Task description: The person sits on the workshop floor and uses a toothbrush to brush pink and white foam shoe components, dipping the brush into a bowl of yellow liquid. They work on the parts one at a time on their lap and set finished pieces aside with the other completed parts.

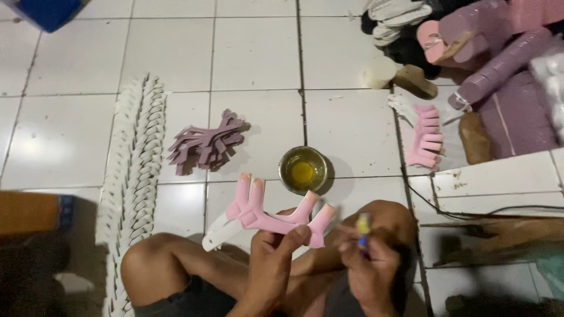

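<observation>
My left hand grips a bunch of pink Y-shaped sandal straps, fanned out, with a white strap underneath. My right hand holds a small brush with a yellow and blue handle just right of the straps. A metal bowl of yellow glue sits on the white tiled floor just beyond the straps. My bent knees frame the lower part of the view.
A long row of white straps lies on the left. A pile of mauve straps is beside it. More pink straps, purple foam rolls and sandal soles sit at the upper right. A brown box stands at left.
</observation>
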Action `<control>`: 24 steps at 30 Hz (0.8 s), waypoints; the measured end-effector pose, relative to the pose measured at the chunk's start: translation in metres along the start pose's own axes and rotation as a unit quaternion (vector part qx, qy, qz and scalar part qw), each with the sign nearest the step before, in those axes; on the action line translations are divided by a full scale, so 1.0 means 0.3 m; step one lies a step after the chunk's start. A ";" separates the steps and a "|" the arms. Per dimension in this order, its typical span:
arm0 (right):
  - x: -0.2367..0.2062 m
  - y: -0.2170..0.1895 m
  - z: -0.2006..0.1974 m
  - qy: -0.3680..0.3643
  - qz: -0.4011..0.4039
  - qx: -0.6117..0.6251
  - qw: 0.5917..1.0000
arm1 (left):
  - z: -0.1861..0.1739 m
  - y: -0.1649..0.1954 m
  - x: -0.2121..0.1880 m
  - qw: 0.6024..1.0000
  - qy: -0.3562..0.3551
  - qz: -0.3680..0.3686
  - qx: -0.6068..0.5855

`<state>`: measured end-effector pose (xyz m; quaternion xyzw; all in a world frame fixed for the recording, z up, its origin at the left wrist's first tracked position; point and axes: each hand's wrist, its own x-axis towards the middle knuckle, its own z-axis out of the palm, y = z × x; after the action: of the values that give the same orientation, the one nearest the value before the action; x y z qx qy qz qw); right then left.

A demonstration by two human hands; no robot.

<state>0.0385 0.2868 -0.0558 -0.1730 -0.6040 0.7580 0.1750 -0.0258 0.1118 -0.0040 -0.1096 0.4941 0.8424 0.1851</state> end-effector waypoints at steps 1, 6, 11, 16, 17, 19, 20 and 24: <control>-0.005 0.021 0.011 -0.011 -0.031 -0.056 0.998 | 0.041 -0.035 0.010 1.000 -0.015 0.008 0.012; 0.053 0.029 -0.004 0.093 0.058 0.066 0.992 | 0.192 -0.171 0.067 1.000 -0.007 -0.018 -0.003; 0.125 0.021 -0.081 0.152 0.102 0.049 0.982 | 0.295 -0.282 0.150 0.997 -0.040 -0.036 -0.046; 0.253 0.100 -0.263 0.136 0.017 0.173 0.975 | 0.380 -0.271 0.284 0.986 -0.023 -0.040 0.163; 0.284 0.111 -0.330 0.174 0.043 0.092 0.980 | 0.395 -0.249 0.329 0.976 -0.042 -0.059 0.204; 0.365 0.127 -0.483 0.239 0.097 -0.068 0.964 | 0.443 -0.210 0.442 0.952 -0.077 -0.087 0.284; 0.398 0.142 -0.546 0.244 0.030 -0.093 0.965 | 0.484 -0.213 0.499 0.954 -0.098 -0.080 0.271; 0.501 0.249 -0.700 0.276 -0.057 -0.178 0.943 | 0.644 -0.291 0.760 0.934 -0.189 -0.067 0.295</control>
<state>0.0016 0.5221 -0.1805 -0.3691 -0.6663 0.5494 0.3435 -0.1964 0.3654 -0.0626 0.0786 0.6679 0.6492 0.3553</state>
